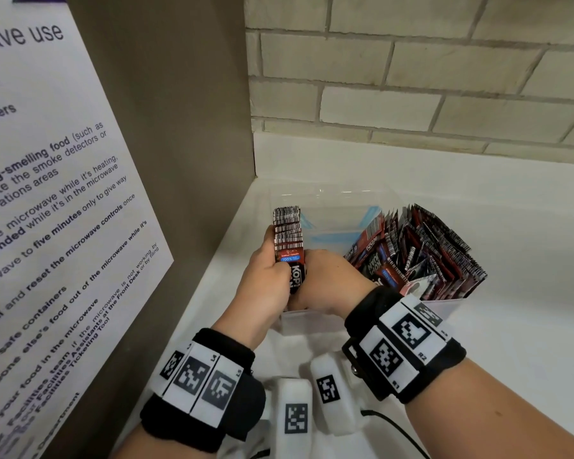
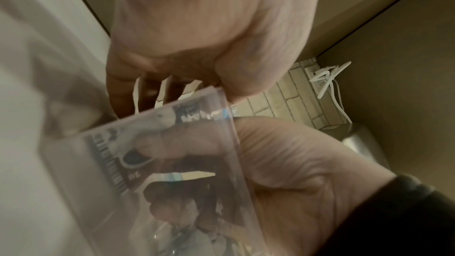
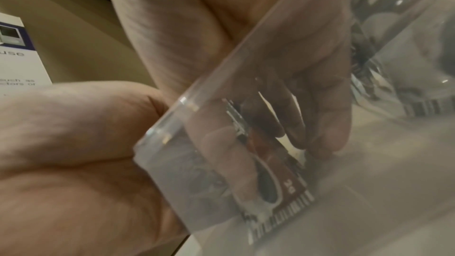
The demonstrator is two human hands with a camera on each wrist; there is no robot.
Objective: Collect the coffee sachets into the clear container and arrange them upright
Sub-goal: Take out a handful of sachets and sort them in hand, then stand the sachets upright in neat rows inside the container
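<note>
A clear container [image 1: 314, 321] stands on the white counter in the corner. Its right half is packed with red-and-black coffee sachets [image 1: 418, 253], mostly upright and leaning. At its left end my left hand [image 1: 269, 276] and right hand [image 1: 328, 279] together grip a stack of sachets [image 1: 289, 240], upright, with its lower part inside the container. In the left wrist view my left hand [image 2: 197, 26] reaches down behind the clear wall [image 2: 229, 124] and a sachet [image 2: 110, 153] shows through it. In the right wrist view my right hand [image 3: 74, 143] holds the sachet [image 3: 283, 182] behind the container's wall [image 3: 172, 153].
A brown panel [image 1: 179, 127] with a microwave-use poster [image 1: 47, 210] stands close on the left. A brick wall [image 1: 411, 77] is behind. White marker blocks [image 1: 295, 409] and a black cable [image 1: 395, 425] lie below my wrists. Bare counter [image 1: 527, 260] extends to the right.
</note>
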